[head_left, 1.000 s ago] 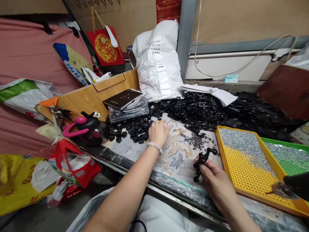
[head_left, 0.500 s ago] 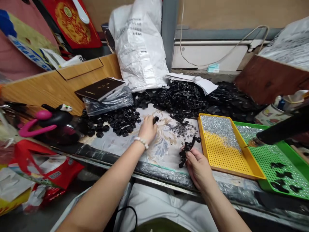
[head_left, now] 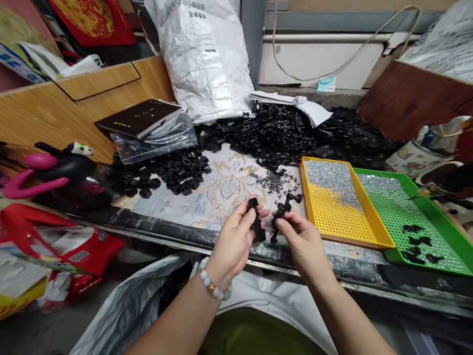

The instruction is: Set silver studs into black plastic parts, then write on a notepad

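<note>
A long black plastic part (head_left: pixel 257 220) is held upright between the thumb and fingers of my left hand (head_left: pixel 236 236), which wears a beaded bracelet (head_left: pixel 212 286). Close beside it on the right, my right hand (head_left: pixel 305 239) pinches a knobbed black plastic piece (head_left: pixel 283 212), tilted, with a rounded end at its upper right. A narrow gap separates the two parts. Both hands are above the front of the patterned table covering (head_left: pixel 218 212). Small metal bits (head_left: pixel 275 181) lie scattered just beyond the hands.
To the right stand a yellow perforated tray (head_left: pixel 386 241) and a green tray (head_left: pixel 466 264), both with silvery pieces. Heaps of black parts (head_left: pixel 284 130) fill the back; short black pieces (head_left: pixel 185 172) lie left, beside a dark book (head_left: pixel 140 118). A white sack (head_left: pixel 207 74) stands behind.
My left hand has come right and towards me, now holding the long black part beside my right hand. The right hand keeps its piece, and the view has shifted slightly.
</note>
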Motion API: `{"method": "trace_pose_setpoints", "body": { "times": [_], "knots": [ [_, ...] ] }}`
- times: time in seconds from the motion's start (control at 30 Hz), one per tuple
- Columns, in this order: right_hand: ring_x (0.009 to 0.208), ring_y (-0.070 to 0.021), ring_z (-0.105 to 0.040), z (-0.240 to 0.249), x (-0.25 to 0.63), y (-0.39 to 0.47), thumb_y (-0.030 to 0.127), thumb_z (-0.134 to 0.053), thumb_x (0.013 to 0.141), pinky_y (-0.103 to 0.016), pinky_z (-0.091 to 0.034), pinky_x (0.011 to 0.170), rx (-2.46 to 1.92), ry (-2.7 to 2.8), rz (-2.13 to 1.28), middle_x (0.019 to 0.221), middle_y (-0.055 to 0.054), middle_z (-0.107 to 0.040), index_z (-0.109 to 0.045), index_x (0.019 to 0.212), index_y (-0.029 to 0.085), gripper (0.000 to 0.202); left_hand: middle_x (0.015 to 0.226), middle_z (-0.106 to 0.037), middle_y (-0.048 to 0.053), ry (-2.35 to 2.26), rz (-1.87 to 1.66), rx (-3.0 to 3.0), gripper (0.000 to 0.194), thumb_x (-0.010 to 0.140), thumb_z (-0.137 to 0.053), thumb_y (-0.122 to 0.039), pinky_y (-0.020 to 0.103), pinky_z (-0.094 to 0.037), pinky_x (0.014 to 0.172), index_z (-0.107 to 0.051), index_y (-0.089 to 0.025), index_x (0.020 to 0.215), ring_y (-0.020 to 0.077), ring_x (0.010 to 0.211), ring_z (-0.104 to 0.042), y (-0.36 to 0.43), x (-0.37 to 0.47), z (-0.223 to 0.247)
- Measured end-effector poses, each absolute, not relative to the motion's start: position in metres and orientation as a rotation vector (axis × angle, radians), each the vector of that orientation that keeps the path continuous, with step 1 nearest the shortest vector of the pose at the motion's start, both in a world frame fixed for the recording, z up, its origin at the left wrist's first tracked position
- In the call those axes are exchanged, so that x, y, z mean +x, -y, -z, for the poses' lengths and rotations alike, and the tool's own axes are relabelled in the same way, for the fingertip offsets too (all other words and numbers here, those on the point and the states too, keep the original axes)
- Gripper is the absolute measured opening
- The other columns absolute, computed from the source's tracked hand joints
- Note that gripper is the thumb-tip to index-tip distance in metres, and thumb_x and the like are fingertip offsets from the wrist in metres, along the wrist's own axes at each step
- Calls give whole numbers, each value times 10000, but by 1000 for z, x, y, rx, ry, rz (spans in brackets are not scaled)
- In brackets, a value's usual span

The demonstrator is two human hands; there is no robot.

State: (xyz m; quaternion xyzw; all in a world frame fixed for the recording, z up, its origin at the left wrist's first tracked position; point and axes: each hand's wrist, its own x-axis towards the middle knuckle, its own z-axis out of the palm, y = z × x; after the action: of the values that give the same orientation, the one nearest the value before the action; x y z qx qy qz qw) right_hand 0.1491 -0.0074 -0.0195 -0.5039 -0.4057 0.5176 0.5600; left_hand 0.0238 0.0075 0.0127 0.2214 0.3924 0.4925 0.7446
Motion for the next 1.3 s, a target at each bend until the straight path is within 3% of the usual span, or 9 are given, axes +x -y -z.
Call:
{"method": "trace_pose_setpoints", "body": {
  "times": [0.43,0.8,1.3],
  "knots": [
    [729,-65,-448,19,144,8,344,-639,733,-139,-366,643,-1188,1068,-1184,789,-12,-475,-596,769,151,201,1024,-551,47,-953,-1172,668,281,796,-548,-198,209,-437,846,-510,-185,1074,117,942,-552,-10,25,-9],
    [749,-103,-462,21,139,9,405,-627,723,-183,-367,625,-1279,1055,-1193,838,-45,-508,-591,794,133,283,981,-598,14,-972,-1159,689,263,748,-593,-153,176,-441,834,-542,-202,1001,97,940,-557,-5,30,-13],
    [769,-89,-468,24,143,11,350,-660,705,-175,-396,713,-1252,911,-1174,790,-20,-481,-569,774,122,255,1095,-575,25,-1094,-983,930,306,773,-577,-234,210,-434,878,-535,-226,1076,126,1010,-525,5,31,-2]
  ]
}}
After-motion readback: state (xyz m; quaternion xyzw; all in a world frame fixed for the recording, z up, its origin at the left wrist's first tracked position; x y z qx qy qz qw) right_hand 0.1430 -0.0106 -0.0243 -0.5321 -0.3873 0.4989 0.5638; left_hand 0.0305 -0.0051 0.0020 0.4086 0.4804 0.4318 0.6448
